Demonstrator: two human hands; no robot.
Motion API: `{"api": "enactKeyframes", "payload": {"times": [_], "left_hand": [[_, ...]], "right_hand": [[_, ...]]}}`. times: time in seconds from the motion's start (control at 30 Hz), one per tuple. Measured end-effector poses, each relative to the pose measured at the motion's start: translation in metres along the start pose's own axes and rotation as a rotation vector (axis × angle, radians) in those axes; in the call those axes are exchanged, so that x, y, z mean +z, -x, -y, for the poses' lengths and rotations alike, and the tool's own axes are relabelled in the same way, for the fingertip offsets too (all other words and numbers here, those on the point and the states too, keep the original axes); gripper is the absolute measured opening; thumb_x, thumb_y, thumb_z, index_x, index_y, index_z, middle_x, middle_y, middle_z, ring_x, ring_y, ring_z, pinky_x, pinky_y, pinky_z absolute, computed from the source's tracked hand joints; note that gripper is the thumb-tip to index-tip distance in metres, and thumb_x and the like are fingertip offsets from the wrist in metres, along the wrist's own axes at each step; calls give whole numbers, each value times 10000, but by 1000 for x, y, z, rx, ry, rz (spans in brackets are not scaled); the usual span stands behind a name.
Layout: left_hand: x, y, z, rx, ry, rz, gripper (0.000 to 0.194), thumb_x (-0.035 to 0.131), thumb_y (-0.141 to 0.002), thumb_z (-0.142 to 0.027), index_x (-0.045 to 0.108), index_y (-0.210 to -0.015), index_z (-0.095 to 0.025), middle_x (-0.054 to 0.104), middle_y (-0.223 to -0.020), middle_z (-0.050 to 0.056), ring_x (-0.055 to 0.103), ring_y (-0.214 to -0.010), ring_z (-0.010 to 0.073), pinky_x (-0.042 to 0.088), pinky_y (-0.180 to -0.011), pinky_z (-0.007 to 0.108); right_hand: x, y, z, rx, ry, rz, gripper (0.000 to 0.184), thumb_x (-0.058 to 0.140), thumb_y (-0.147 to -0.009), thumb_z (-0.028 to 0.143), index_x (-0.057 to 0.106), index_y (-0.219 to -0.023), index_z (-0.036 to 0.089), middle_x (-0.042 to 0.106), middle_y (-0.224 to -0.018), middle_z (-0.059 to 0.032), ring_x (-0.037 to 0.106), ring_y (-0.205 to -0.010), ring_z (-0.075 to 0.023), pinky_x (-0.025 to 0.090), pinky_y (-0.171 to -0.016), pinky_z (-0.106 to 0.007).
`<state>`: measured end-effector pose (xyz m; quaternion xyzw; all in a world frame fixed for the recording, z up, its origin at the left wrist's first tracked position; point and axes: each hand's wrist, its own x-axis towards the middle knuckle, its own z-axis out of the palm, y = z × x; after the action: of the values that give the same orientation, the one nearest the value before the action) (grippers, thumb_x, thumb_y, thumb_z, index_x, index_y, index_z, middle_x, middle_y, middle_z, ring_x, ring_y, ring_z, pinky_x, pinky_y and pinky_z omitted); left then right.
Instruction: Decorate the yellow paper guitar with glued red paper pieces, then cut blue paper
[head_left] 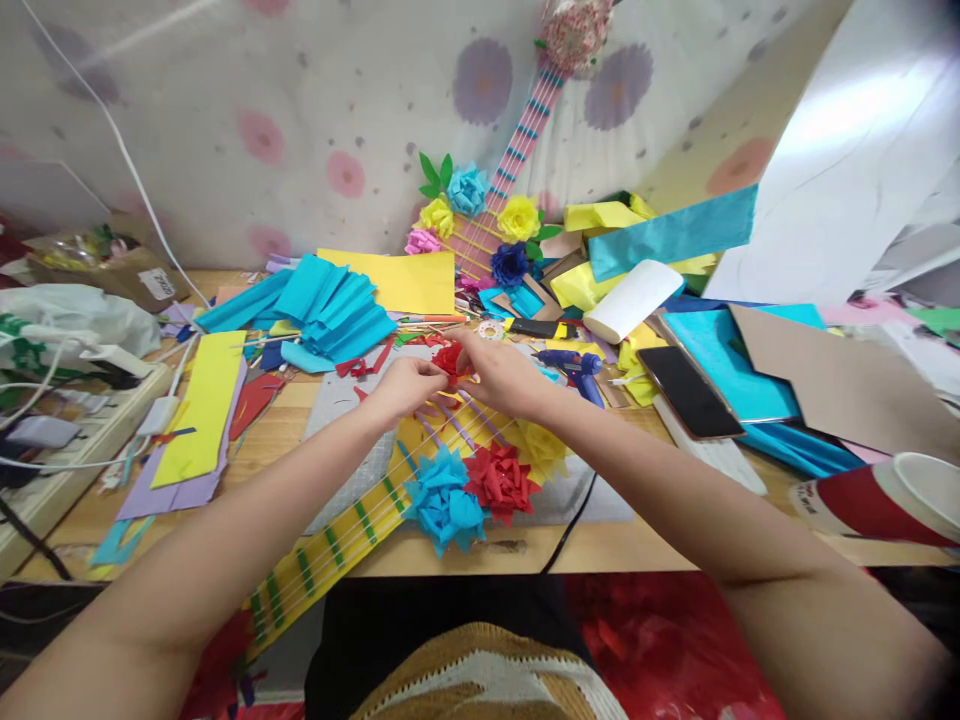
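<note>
Between my two hands is a small red paper flower (pixel 449 361), its petals partly covered by fingers. My left hand (pixel 411 386) pinches it from the left, thumb and forefinger together. From the right, my right hand (pixel 495 372) grips it with curled fingers. Below them lies a yellow paper guitar (pixel 352 537) with green bands on its neck, strings and purple strips. A blue paper flower (pixel 445 500), a larger red paper flower (pixel 502 482) and a yellow paper flower (pixel 543 450) sit on its body. The guitar's neck extends past the table's front edge.
A blue glue gun (pixel 574 370) lies right of my hands, near a black phone (pixel 690 392). At far right stands a paper cup (pixel 885 498). Folded blue crepe paper (pixel 322 310) is at back left. A pink paper guitar (pixel 517 150) leans on the wall. A power strip (pixel 82 460) edges the left.
</note>
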<state>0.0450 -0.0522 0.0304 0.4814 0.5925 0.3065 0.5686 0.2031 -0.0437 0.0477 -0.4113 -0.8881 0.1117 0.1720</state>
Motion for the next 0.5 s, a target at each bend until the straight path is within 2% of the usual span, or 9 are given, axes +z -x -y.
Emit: {"api": "enactKeyframes", "payload": {"times": [0.1,0.17,0.27,0.33,0.4,0.5], "left_hand": [[-7,1,0,33,12,-64,148,685,-569,-175,575,-662,-141,683,-676,56,684,-636,206,455,-407,185],[-14,1,0,52,27,-112,160,689,-561,-169,573,-666,-137,671,-655,43,680,-632,197,472,-422,192],[-26,1,1,83,42,-144,191,711,-557,-205,592,-687,-132,681,-706,55,673,-628,181,485,-440,199],[-31,1,2,100,47,-148,211,724,-562,-229,603,-703,-130,687,-749,69,669,-627,170,490,-450,202],[-33,2,2,104,50,-145,212,725,-577,-232,603,-716,-128,686,-770,73,664,-620,160,495,-457,208],[-30,2,1,107,46,-139,186,707,-615,-211,594,-735,-127,679,-779,66,655,-607,147,500,-455,214]], "right_hand": [[-23,9,-15,56,-53,-164,418,597,-742,206,482,-1143,189,648,-906,-52,588,-811,-175,432,-729,-289],[-42,20,-31,147,-113,-354,331,602,-753,275,527,-1066,195,640,-865,-41,590,-763,-161,450,-717,-295],[-65,45,-63,271,-218,-677,326,625,-734,379,554,-1000,203,622,-829,-33,580,-716,-154,469,-699,-313],[-70,63,-85,377,-302,-786,304,633,-725,403,581,-946,200,618,-848,-60,572,-733,-155,463,-705,-310],[-66,80,-105,516,-416,-797,320,637,-715,438,599,-904,182,618,-857,-80,568,-734,-153,456,-689,-301],[-47,99,-124,663,-503,-636,417,588,-725,510,604,-975,176,631,-929,-90,584,-805,-175,459,-739,-326]]}}
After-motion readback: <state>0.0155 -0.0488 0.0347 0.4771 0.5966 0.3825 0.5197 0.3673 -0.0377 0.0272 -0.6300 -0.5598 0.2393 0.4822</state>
